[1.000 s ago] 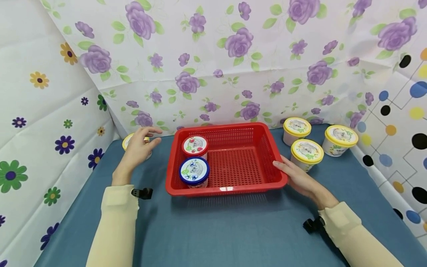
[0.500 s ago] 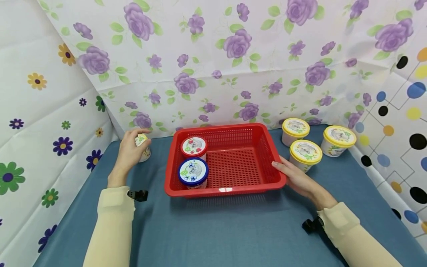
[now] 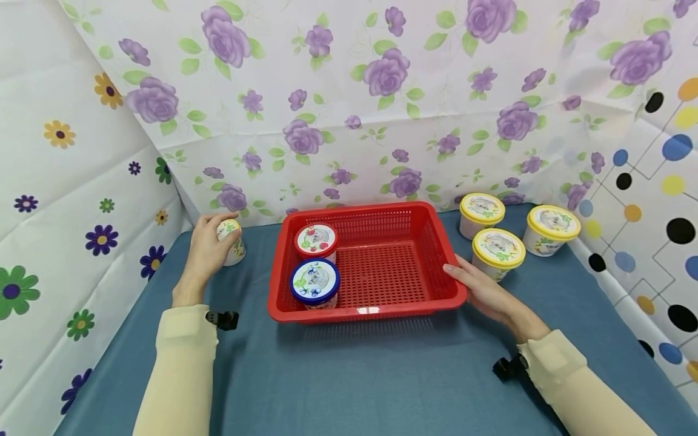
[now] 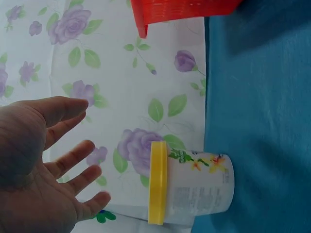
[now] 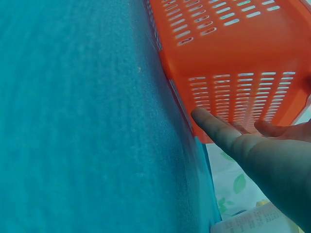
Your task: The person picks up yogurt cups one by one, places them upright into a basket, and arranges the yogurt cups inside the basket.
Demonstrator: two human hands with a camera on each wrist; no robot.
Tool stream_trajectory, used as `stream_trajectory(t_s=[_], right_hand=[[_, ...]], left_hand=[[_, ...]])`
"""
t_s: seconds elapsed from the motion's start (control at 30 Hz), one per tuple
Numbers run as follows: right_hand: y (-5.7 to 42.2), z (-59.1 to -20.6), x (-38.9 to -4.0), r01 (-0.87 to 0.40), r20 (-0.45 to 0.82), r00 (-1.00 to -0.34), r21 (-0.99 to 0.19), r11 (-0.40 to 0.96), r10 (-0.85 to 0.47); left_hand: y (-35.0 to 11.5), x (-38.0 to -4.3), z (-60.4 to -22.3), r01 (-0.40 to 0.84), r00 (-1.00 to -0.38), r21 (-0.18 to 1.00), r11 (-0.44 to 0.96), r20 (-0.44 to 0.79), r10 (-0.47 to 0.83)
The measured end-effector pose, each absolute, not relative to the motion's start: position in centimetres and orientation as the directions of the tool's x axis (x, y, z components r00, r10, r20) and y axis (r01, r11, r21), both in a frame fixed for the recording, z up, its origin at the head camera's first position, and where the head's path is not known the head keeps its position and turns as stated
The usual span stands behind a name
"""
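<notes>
My left hand (image 3: 203, 249) is over a tub with a yellow lid (image 3: 235, 251) at the left. In the left wrist view the fingers are spread, and a gap separates them from the upright tub (image 4: 199, 187). On the other side, my right hand (image 3: 488, 290) holds the right rim of a red plastic basket (image 3: 365, 310), its fingers lying along the outer slotted wall (image 5: 243, 90). Inside the basket's left part stand a red-lidded tub (image 3: 316, 240) and, in front of it, a blue-lidded tub (image 3: 314, 281).
To the right of the basket are three yellow-lidded tubs: one at the back (image 3: 482, 209), one nearer (image 3: 498, 249) beside my right hand, one farther right (image 3: 552, 229). A blue cloth (image 3: 360, 375) covers the table. Flowered sheets (image 3: 327, 109) hang close behind.
My left hand has moved slightly left and down, so more of the yellow-lidded tub shows beside it. My right hand stays on the basket's rim; the basket and other tubs keep their places.
</notes>
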State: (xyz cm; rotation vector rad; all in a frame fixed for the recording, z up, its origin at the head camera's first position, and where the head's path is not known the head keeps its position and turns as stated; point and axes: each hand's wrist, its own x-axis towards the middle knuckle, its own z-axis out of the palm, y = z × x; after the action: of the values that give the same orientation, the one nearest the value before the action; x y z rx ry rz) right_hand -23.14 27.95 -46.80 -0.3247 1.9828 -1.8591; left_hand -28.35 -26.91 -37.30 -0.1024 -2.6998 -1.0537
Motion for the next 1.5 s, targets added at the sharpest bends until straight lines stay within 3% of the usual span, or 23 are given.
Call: stream_trajectory(t_s=[0.27, 0.6, 1.5], right_hand=[[28.3, -46.7, -23.0, 0.096, -0.118, -0.893, -0.993, 0.072, -0.434], [28.0, -46.7, -23.2, 0.106, -0.123, -0.885, -0.992, 0.063, -0.448], [28.0, -46.8, -23.2, 0.106, -0.126, -0.886, -0.992, 0.070, -0.446]], left_hand=[[-27.4, -29.3, -38.5, 0.081, -0.959, 0.600, 0.796, 0.265, -0.103], [-29.1, -29.7, -40.1, -0.010, -0.965, 0.612, 0.791, 0.202, -0.169], [-30.6, -31.3, -42.5, -0.063, -0.956, 0.673, 0.737, 0.172, -0.239]])
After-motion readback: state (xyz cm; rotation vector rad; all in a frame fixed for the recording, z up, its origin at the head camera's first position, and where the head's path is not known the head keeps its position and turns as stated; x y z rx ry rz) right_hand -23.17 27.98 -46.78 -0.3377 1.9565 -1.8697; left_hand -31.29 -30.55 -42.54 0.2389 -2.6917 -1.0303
